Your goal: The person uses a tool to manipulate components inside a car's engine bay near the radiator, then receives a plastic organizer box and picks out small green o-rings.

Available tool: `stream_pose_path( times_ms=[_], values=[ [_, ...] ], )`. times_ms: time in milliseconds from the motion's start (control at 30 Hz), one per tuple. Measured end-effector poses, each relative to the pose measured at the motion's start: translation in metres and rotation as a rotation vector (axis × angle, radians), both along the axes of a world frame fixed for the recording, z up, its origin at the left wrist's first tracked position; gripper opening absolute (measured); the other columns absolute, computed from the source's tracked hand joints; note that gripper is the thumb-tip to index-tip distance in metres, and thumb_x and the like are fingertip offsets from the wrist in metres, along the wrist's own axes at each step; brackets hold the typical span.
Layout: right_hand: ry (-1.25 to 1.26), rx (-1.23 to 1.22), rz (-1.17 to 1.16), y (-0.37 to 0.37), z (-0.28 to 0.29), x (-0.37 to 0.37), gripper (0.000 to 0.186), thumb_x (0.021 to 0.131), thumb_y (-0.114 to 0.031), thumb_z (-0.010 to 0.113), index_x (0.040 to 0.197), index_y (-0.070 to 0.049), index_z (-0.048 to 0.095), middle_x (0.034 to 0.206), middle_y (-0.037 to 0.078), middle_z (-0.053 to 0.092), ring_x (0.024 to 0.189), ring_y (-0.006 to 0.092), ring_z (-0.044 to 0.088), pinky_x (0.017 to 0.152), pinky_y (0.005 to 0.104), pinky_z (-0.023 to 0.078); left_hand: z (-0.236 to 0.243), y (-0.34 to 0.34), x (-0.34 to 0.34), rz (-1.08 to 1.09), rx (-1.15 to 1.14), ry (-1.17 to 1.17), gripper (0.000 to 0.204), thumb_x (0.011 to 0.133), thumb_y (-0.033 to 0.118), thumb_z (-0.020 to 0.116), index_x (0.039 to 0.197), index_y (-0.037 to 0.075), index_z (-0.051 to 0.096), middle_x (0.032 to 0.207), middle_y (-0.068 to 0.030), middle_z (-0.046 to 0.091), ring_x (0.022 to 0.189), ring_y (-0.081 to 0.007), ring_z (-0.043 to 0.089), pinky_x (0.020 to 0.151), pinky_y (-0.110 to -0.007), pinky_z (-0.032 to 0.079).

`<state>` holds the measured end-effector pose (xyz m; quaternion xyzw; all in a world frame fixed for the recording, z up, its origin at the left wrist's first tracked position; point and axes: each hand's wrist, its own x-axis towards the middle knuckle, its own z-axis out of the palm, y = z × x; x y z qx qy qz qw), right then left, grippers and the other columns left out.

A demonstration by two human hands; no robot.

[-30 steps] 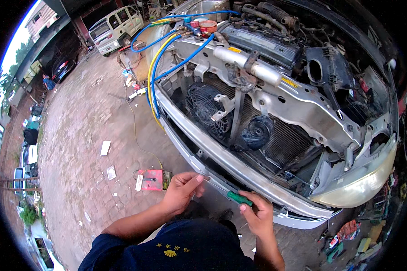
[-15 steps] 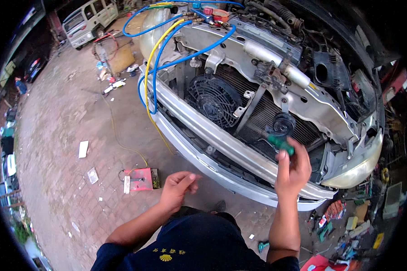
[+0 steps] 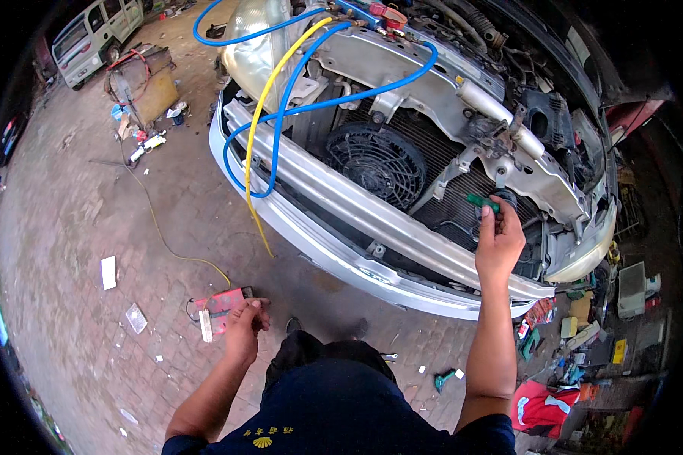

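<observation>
My right hand (image 3: 501, 241) is raised over the front of an opened-up car, closed around a short green handle (image 3: 481, 202). The handle points left, and any shaft or tip on it is too small to make out. Behind that hand sits a round black horn (image 3: 506, 197), partly hidden by the fingers. Below the handle runs the silver bumper beam (image 3: 341, 199). My left hand (image 3: 244, 322) hangs low on the left, over the edge of a red box-shaped device (image 3: 221, 305) on the ground. Its fingers are curled with the thumb against them; whatever they hold is hidden.
Blue hoses (image 3: 278, 121) and a yellow hose (image 3: 269, 83) loop over the car's front from a gauge set (image 3: 387, 15). A black fan (image 3: 376, 165) sits behind the beam. On the paving lie a green power tool (image 3: 442, 379), a red cloth (image 3: 542, 408) and scattered tools.
The view has shifted, so the car sits differently in it. My left hand has moved left and down toward the red device. My right hand keeps the green handle, now more level, near the horn.
</observation>
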<state>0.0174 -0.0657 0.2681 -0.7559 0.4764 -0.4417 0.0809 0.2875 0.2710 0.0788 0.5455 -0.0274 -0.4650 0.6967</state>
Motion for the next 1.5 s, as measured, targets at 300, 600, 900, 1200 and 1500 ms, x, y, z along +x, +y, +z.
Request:
stream_pose_path(
  times_ms=[300, 600, 900, 1200, 1500],
  values=[
    [0.093, 0.131, 0.046, -0.034, -0.036, 0.046, 0.029, 0.093, -0.017, 0.071, 0.113, 0.004, 0.069, 0.079, 0.016, 0.069, 0.065, 0.0187, 0.064, 0.064, 0.0329, 0.051, -0.013, -0.021, 0.022, -0.134, -0.028, -0.019, 0.027, 0.1, 0.023, 0.059, 0.114, 0.001, 0.064, 0.081, -0.0037, 0.062, 0.069, -0.0141, 0.058, 0.065, -0.028, 0.046],
    [0.062, 0.225, 0.064, 0.045, -0.091, 0.004, 0.037, 0.091, -0.009, 0.071, 0.125, 0.004, 0.061, 0.079, 0.005, 0.058, 0.068, 0.0119, 0.053, 0.061, 0.0284, 0.044, -0.164, 0.052, 0.036, -0.497, 0.341, -0.554, 0.038, 0.097, 0.028, 0.066, 0.122, 0.0, 0.061, 0.09, -0.0104, 0.07, 0.079, -0.0166, 0.068, 0.073, -0.033, 0.054],
    [0.524, 0.739, 0.446, 0.152, -0.173, -0.074, 0.017, 0.086, -0.019, 0.074, 0.09, -0.003, 0.071, 0.087, 0.019, 0.07, 0.082, 0.0379, 0.068, 0.072, 0.0442, 0.053, -0.378, 0.323, 0.121, -0.964, 1.453, -0.468, 0.035, 0.093, 0.034, 0.059, 0.122, 0.016, 0.066, 0.105, -0.0095, 0.075, 0.096, -0.0297, 0.072, 0.077, -0.045, 0.057],
    [0.763, 0.822, 0.584, 0.158, -0.19, -0.049, 0.029, 0.091, -0.033, 0.07, 0.096, -0.005, 0.072, 0.094, 0.018, 0.071, 0.088, 0.0389, 0.069, 0.077, 0.0466, 0.054, -0.258, 0.149, 0.104, -0.326, 0.823, -0.389, 0.036, 0.096, 0.028, 0.061, 0.113, -0.003, 0.068, 0.092, -0.0143, 0.072, 0.082, -0.0249, 0.069, 0.075, -0.037, 0.055],
    [0.776, 0.793, 1.057, 0.134, -0.229, 0.027, 0.036, 0.097, -0.041, 0.061, 0.104, -0.007, 0.071, 0.103, 0.017, 0.071, 0.097, 0.0374, 0.067, 0.082, 0.0474, 0.053, -0.176, 0.19, -0.024, -0.469, 0.809, -0.634, 0.05, 0.094, 0.042, 0.063, 0.124, 0.002, 0.066, 0.117, -0.0229, 0.07, 0.109, -0.0379, 0.068, 0.093, -0.044, 0.054]
  ],
)
